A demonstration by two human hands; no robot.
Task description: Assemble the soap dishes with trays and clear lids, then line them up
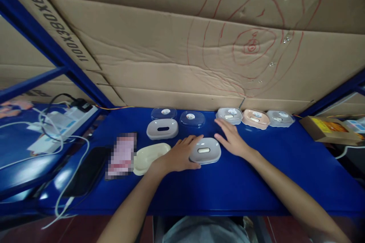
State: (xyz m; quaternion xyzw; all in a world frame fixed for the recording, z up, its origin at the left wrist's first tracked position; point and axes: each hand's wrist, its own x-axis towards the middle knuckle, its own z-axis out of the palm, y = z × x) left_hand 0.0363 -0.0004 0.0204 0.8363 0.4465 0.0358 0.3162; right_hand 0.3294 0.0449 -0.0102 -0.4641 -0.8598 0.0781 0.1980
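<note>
My left hand [184, 154] grips a grey oval soap dish [209, 146] by its left end, with the thumb on the near side and the fingers over the far rim. A small white oval piece lies in the middle of that dish. To the right of it, my right hand [232, 138] is open and holds nothing, its fingers pointing up and left. Left of my left hand lies a cream oval tray [148, 155], partly covered by the hand. Behind it is a grey oval dish with a slot [155, 133]. Two transparent lids [192, 120] with round stickers lie farther back.
Lidded dishes in grey [221, 115], peach [261, 122] and grey [275, 119] line the back right. A blurred-out phone-like object [122, 155], a dark phone [88, 171] and a power strip [61, 129] with cables lie left. A cardboard box [327, 131] stands right.
</note>
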